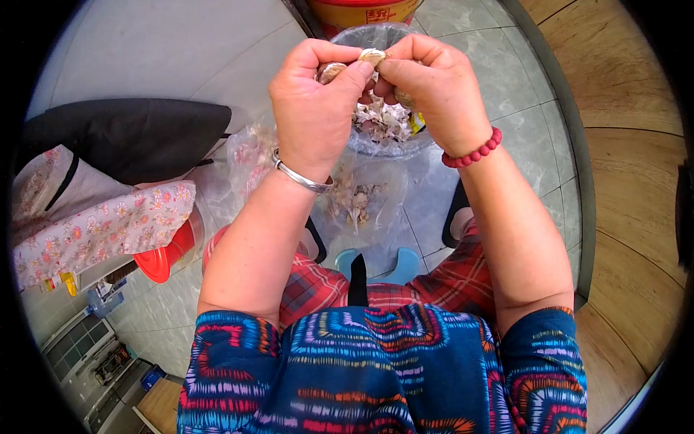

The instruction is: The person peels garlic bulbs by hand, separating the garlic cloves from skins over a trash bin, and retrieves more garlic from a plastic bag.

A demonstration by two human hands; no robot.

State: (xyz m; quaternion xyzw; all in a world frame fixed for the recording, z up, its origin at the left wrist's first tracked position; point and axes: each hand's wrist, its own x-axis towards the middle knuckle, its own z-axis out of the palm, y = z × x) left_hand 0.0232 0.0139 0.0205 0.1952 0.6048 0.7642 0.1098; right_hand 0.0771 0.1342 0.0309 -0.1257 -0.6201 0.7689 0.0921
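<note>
Both hands meet over a lined bin [394, 150] that holds papery peels [383, 121]. Between the thumbs and forefingers is a small pale piece, seemingly a garlic clove [372, 56]. My left hand [314, 98] pinches its left side and also keeps a brownish, garlic-like piece [331, 72] in its curled fingers. My right hand [444, 90] pinches the clove from the right, with another piece partly hidden under its fingers. A silver bangle is on the left wrist and a red bead bracelet on the right.
A clear plastic bag [361, 195] with peels lies in front of the bin. A red tub [365, 13] stands behind it. Floral cloth [108, 224] and a red container [166, 253] are at the left. A curved wooden surface [629, 181] fills the right.
</note>
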